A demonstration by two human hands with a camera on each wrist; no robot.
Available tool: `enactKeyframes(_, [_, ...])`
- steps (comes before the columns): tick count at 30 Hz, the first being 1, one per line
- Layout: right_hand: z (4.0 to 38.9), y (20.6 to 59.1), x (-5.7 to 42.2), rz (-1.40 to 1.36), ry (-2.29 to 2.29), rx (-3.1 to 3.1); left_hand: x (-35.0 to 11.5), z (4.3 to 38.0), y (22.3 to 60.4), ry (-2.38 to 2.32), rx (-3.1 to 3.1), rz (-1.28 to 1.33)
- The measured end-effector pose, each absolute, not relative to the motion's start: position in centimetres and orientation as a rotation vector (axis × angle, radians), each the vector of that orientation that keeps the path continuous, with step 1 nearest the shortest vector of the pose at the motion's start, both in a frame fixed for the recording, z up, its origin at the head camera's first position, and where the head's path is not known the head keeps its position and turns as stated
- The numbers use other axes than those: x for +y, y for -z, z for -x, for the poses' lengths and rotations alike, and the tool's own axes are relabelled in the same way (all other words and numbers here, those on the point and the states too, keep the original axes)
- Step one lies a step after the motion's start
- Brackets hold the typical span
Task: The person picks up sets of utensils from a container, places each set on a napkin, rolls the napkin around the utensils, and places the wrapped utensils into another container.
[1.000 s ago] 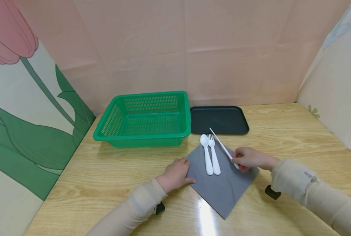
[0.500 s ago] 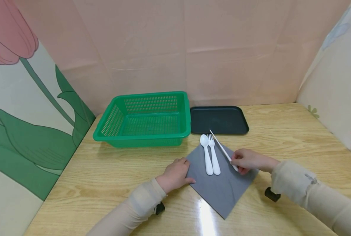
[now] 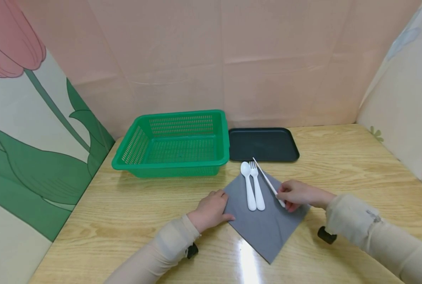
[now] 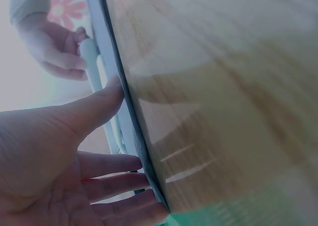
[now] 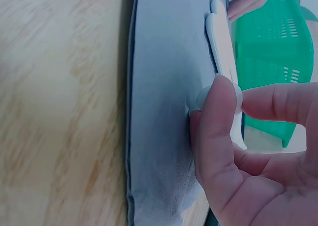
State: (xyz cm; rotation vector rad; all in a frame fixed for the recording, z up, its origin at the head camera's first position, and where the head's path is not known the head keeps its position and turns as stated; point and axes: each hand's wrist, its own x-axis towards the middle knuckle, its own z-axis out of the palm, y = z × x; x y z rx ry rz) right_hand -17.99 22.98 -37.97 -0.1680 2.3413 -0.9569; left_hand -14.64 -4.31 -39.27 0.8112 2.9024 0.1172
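A folded grey cloth napkin [image 3: 267,232] lies turned on its corner before me. Side by side on it are a white spoon [image 3: 249,190] and a white fork [image 3: 258,190], heads pointing away. My right hand [image 3: 297,194] pinches the near end of a slim, tapering white utensil [image 3: 267,180] between thumb and finger, just right of the fork. The rounded handle end [image 5: 203,97] shows between the fingertips in the right wrist view. At the napkin's left corner rests my left hand [image 3: 211,210], fingers fairly straight, with its thumb [image 4: 110,94] along the cloth edge.
A green plastic basket [image 3: 177,170] stands at the back left of the wooden table [image 3: 143,205]. Beside it on the right is a black tray [image 3: 264,144], close beyond the cutlery heads. A pink backdrop [image 3: 285,79] rises behind the table.
My right hand has shifted slightly, bringing the slim white utensil a little toward me and its far tip closer to the fork. The left hand, napkin, spoon and fork have stayed put.
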Motion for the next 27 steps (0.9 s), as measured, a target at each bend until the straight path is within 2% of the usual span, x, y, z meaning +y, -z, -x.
enactKeyframes(27, [18.28, 38.28, 22.31, 0.166, 0.909, 2.341, -4.29, 14.69, 39.32, -0.099, 2.908, -0.824])
